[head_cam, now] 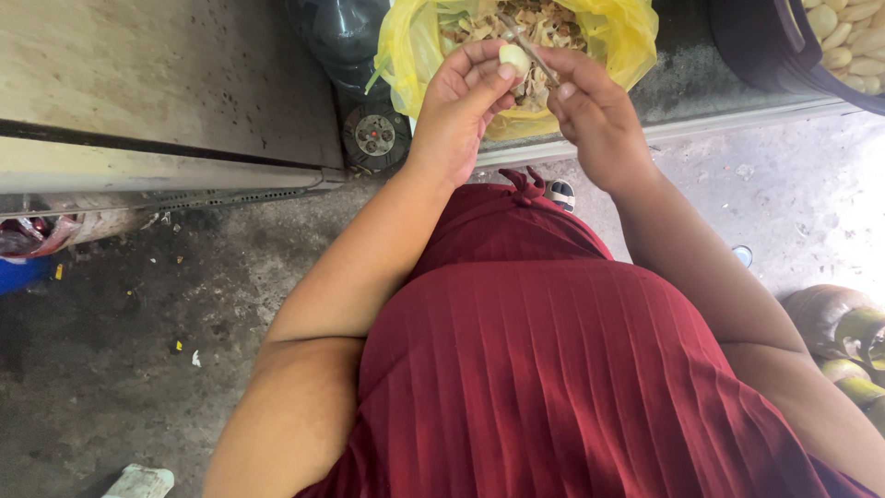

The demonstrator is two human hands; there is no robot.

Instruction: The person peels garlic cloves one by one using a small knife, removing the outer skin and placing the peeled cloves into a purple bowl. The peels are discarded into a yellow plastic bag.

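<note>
Overhead, you hold both hands up over an open yellow plastic bag [415, 46] full of pale, papery peelings. Your left hand [456, 111] has its grip pinched on a small, pale, rounded clove-like piece [513, 59], thumb and fingertips pressed around it so that it sits just above the bag's mouth. Your right hand [595, 115] has its grip closed on a thin metal blade [527, 44], whose tip lies against the pale piece; the handle is hidden inside your fist. The bag rests on a grey ledge [682, 83] beside a dark plastic bottle [341, 37] and a round dark cap-like disc [375, 136]. At upper right, a dark tub [756, 46] holds more pale peeled pieces [848, 37]. A worn metal table [157, 83] fills the upper left, above a stained concrete floor [138, 323]. Your pleated dark red garment [553, 369] fills the lower middle, and green and brown husked fruits [843, 341] lie at the right edge.
</note>
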